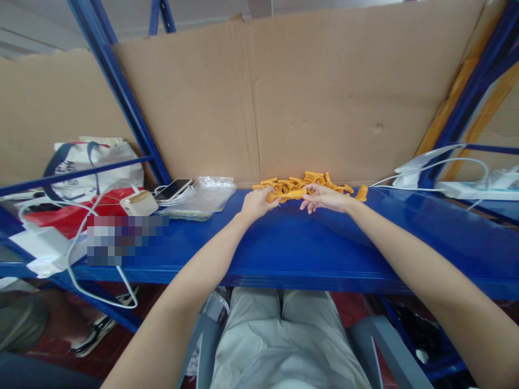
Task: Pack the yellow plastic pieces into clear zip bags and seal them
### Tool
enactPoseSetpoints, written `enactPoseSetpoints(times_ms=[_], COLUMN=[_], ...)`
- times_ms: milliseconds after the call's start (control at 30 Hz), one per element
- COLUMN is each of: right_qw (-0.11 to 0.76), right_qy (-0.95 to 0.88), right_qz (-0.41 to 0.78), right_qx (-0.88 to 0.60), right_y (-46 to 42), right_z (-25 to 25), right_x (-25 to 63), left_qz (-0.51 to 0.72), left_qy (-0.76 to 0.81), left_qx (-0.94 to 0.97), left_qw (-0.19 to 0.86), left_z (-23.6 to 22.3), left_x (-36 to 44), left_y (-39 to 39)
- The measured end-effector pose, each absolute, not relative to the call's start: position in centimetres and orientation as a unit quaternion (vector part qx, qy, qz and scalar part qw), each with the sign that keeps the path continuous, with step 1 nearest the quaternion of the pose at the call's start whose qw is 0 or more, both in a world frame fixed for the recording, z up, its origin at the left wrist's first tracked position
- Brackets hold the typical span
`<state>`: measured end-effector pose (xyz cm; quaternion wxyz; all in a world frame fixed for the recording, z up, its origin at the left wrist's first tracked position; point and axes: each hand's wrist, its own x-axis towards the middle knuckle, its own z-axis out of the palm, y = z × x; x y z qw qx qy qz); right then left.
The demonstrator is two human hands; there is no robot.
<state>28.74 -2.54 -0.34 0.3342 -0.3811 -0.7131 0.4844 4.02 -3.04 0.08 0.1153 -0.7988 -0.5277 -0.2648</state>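
A yellow plastic piece (295, 194), tube-like with a wider end, lies level between my two hands above the blue shelf. My left hand (258, 202) pinches its left end between thumb and fingers. At the right end, the thumb and forefinger of my right hand (324, 199) close on it, while the other fingers hang loosely curled. Just behind my hands is a heap of similar yellow pieces (317, 177), partly hidden by the fingers. One more yellow piece with a flared base (361, 193) stands apart, right of my right wrist.
The blue shelf (308, 254) backs onto a cardboard panel (324, 92). Clear plastic bags (213, 197), a phone (174, 190) and a white charger with cables (139, 203) lie left. A power strip (478, 190) is at right. Another person's leg (60, 319) shows lower left.
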Motion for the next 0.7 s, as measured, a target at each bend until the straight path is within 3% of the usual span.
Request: enactPoseSetpoints(times_ms=[700], right_qw=[0.361], right_qy=[-0.728], right_qz=[0.408], right_qx=[-0.415], right_y=[-2.7], right_z=[-0.3], right_x=[28.2], left_qz=[-0.293], left_qy=[-0.513], left_qx=[-0.798], left_qw=[0.121], left_z=[-0.1], left_x=[3.9], left_y=[-2.7])
